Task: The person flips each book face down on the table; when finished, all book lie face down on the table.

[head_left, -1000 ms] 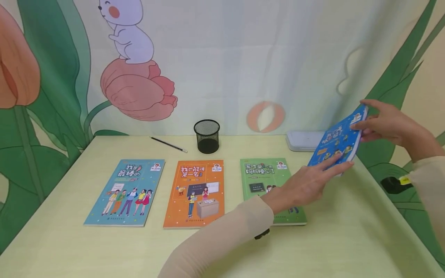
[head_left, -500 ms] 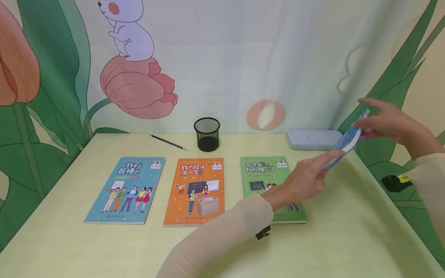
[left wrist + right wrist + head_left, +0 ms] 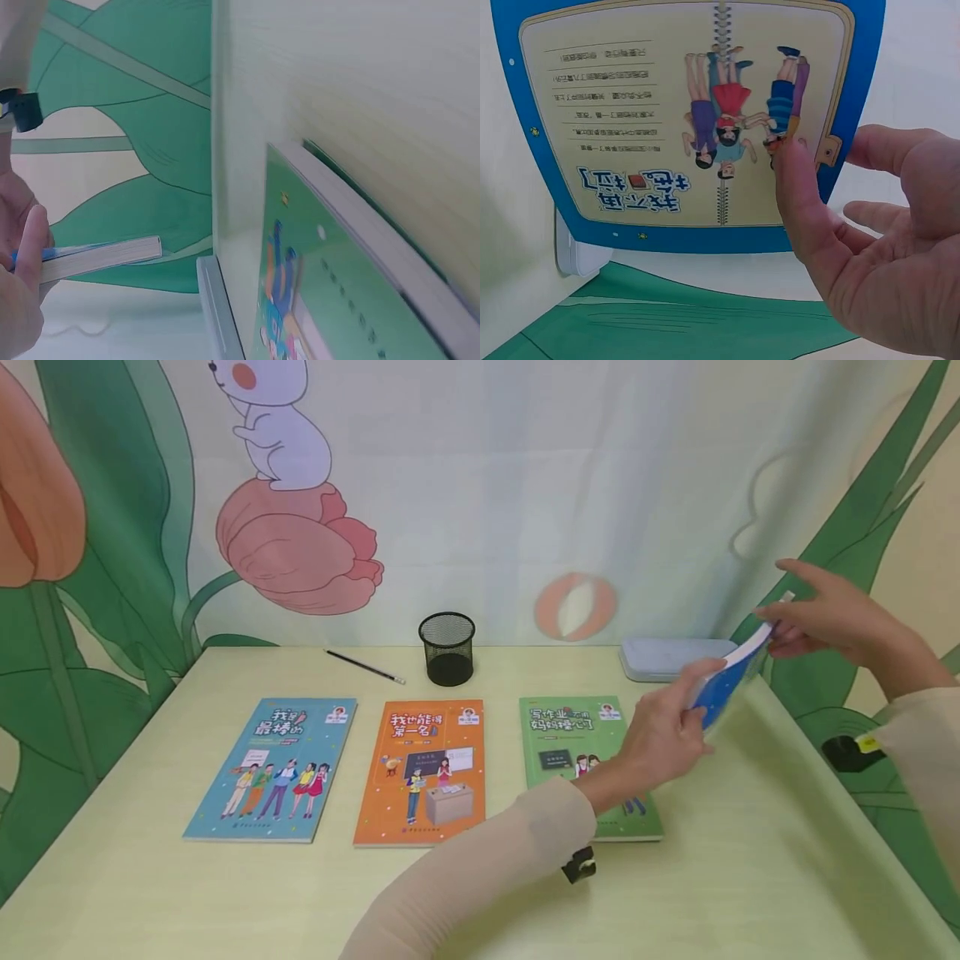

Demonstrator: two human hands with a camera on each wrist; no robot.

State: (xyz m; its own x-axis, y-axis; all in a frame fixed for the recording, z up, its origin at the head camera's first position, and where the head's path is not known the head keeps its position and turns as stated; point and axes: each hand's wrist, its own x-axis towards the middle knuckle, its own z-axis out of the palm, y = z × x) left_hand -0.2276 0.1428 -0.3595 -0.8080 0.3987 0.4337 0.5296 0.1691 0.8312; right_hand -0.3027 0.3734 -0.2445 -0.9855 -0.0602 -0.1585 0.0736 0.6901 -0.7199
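A blue paperback book (image 3: 718, 695) is held up, tilted nearly edge-on, above the table's right side. My left hand (image 3: 660, 727) grips its lower left edge, thumb on one face and fingers on the other. At the upper right edge my right hand (image 3: 840, 617) pinches the book, its index finger extended. In the right wrist view the back cover (image 3: 607, 191) faces the camera, with the right thumb (image 3: 802, 202) in front of it. The left wrist view catches the page edge (image 3: 112, 256) beside the left hand (image 3: 19, 300). Below the left forearm lies a green book (image 3: 555, 735), partly covered.
An orange book (image 3: 420, 777) and a light-blue book (image 3: 270, 768) lie in a row on the table (image 3: 187, 893). Behind them are a pencil (image 3: 363, 666), a black mesh pen cup (image 3: 447, 652) and a pale pencil case (image 3: 660, 660). A printed curtain (image 3: 465, 485) hangs at the back.
The blue book has turned from showing its front cover to nearly edge-on. My left hand has turned with it, its fingers now round the lower edge. The right hand has moved little.
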